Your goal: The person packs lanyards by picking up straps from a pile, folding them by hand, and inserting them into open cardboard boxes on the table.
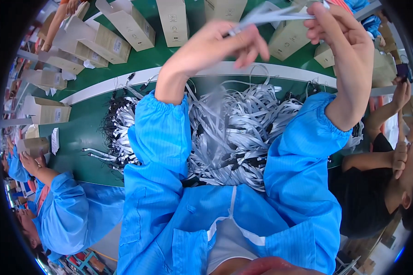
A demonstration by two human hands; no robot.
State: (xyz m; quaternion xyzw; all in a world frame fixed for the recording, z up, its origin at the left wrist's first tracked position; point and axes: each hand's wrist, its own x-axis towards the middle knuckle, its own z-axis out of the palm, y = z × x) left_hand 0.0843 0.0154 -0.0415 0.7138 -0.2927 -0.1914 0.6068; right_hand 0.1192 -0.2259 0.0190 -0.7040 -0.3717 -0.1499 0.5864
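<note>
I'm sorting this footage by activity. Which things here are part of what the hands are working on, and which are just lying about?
In hand:
- grey strap, stretched between left hand and right hand
- heap of grey straps below the arms

Lying about:
- cardboard boxes on the green table
- neighbour in a blue sleeve handling a box
</note>
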